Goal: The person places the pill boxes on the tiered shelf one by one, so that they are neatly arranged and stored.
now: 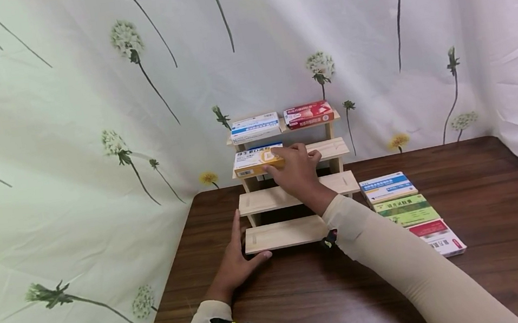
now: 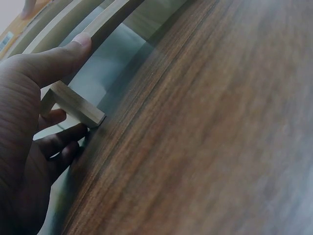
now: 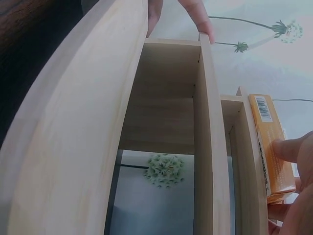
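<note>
Backdrop of white cloth [image 1: 258, 77] printed with dandelions, hanging behind a dark wood-grain worktop [image 1: 301, 298]. On the worktop stands a pale wooden rack [image 1: 285, 234] of four stepped tiers, the lower two bare. The left hand [image 1: 235, 265] is spread at the rack's lower left corner, thumb extended at the front of the lowest tier and index finger straight along the side; it touches the wood without enclosing it, though the remaining fingers are partly hidden behind the end support in the left wrist view. The right hand [image 1: 297, 170] reaches across the rack and is closed in a pinch on the right end of a yellow-and-white box [image 1: 251, 161], its thumb on the yellow side. This box lies flat at the left of the second tier from the top; a thin blue strip shows along its back edge, and whether it belongs to the box cannot be told. The top tier carries a white-and-blue box [image 1: 254, 127] at left and a red box [image 1: 309, 114] at right, a narrow gap between them. To the right of the rack, a blue-and-white box [image 1: 388, 186], a green box [image 1: 405, 211] and a red-and-white box [image 1: 441, 238] form a row running toward the person, the last partly covered by the right sleeve [image 1: 400, 263].
</note>
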Demonstrator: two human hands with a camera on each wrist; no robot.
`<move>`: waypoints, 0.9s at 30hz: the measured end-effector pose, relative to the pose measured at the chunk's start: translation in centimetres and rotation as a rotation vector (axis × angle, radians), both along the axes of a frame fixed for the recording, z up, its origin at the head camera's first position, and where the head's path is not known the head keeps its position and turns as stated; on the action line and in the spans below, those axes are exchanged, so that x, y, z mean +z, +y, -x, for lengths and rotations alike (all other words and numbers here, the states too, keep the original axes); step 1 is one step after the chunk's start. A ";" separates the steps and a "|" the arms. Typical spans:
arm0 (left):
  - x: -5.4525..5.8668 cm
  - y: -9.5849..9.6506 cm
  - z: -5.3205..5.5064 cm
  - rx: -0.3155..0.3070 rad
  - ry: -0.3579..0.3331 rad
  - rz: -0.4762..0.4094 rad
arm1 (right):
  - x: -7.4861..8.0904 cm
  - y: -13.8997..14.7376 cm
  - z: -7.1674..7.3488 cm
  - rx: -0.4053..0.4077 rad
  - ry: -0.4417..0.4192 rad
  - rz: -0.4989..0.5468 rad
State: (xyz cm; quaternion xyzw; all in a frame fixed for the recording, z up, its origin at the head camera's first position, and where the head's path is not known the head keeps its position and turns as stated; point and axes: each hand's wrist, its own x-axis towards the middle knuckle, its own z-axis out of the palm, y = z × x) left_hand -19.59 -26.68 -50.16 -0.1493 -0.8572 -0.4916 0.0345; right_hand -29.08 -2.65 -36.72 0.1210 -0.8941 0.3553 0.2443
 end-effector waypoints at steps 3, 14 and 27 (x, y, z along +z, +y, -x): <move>0.0 0.1 0.0 -0.001 -0.002 0.002 | 0.1 0.1 0.0 -0.005 0.002 -0.013; -0.1 0.1 0.0 0.014 -0.006 0.010 | 0.3 0.1 -0.1 -0.020 -0.008 -0.050; -0.4 0.0 0.1 0.002 0.006 -0.005 | 0.4 1.1 -1.0 -0.022 -0.006 -0.049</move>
